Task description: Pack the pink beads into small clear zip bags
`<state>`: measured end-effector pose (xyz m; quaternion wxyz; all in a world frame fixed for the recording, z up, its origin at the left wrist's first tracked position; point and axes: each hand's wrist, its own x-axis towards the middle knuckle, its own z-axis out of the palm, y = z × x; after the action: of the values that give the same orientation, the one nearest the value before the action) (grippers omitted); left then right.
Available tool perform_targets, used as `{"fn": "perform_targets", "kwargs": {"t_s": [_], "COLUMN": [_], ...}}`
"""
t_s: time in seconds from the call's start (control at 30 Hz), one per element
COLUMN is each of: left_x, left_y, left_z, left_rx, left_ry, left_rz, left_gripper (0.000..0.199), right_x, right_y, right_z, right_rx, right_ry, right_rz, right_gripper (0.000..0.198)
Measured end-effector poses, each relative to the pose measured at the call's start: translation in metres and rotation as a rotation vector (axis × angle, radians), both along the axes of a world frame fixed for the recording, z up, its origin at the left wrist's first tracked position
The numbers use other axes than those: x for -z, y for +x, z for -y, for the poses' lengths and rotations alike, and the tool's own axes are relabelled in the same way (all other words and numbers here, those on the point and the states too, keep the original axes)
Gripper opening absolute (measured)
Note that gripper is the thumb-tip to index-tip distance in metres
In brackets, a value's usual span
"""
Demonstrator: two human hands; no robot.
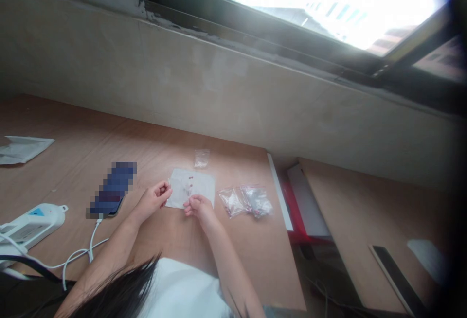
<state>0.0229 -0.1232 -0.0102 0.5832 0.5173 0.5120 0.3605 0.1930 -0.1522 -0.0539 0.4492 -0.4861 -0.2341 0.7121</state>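
A pale sheet lies on the wooden table between my hands. On it rest several small reddish-brown beads, near a small clear item too faint to name. My left hand is closed at the sheet's left edge; a thin whitish sliver shows by its fingertips, its kind unclear. Over the sheet's lower edge, my right hand has thumb and fingers pinched together just below the clear item. What it holds, if anything, is too small to make out. A small clear zip bag lies just beyond the sheet.
Right of the sheet lie clear zip bags with small contents, some stacked. A phone on a white cable and a power strip are left. A gap separates a second table at right.
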Motion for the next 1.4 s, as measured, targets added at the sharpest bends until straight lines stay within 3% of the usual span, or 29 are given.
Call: {"fn": "perform_targets", "kwargs": {"t_s": [0.23, 0.4, 0.57, 0.67, 0.7, 0.83, 1.0, 1.23, 1.4], "left_x": [0.005, -0.006, -0.031, -0.036, -0.035, -0.032, -0.045, -0.047, -0.045], "left_y": [0.004, 0.007, -0.004, -0.021, -0.026, -0.026, 0.005, 0.013, 0.01], "left_z": [-0.003, -0.002, 0.014, 0.02, 0.02, 0.012, 0.006, 0.008, 0.009], "left_rx": [0.019, 0.006, 0.23, 0.459, 0.479, 0.291, 0.309, 0.251, 0.258], "left_ry": [0.038, 0.03, -0.066, -0.184, -0.196, -0.124, 0.025, 0.023, 0.032], "left_rz": [-0.01, -0.036, -0.031, -0.048, -0.067, -0.13, -0.137, -0.15, -0.169], "left_gripper": [0.019, 0.019, 0.021, 0.027, 0.03, 0.033, 0.03, 0.032, 0.026], "right_x": [-0.002, -0.003, -0.018, -0.036, -0.043, -0.071, -0.093, -0.081, -0.071], "right_y": [0.002, 0.001, 0.007, 0.016, 0.019, 0.02, 0.009, 0.012, 0.007], "right_z": [0.001, 0.003, 0.003, 0.001, 0.0, 0.0, 0.006, 0.006, 0.005], "right_rx": [-0.011, -0.015, 0.091, 0.191, 0.201, 0.105, -0.016, -0.06, 0.02], "right_ry": [0.011, 0.007, 0.017, 0.074, 0.102, 0.274, 0.411, 0.302, 0.278], "right_rz": [-0.029, -0.024, 0.05, 0.175, 0.232, 0.534, 0.795, 0.668, 0.678], "right_gripper": [0.019, 0.019, 0.021, 0.019, 0.017, 0.011, 0.016, 0.023, 0.018]}}
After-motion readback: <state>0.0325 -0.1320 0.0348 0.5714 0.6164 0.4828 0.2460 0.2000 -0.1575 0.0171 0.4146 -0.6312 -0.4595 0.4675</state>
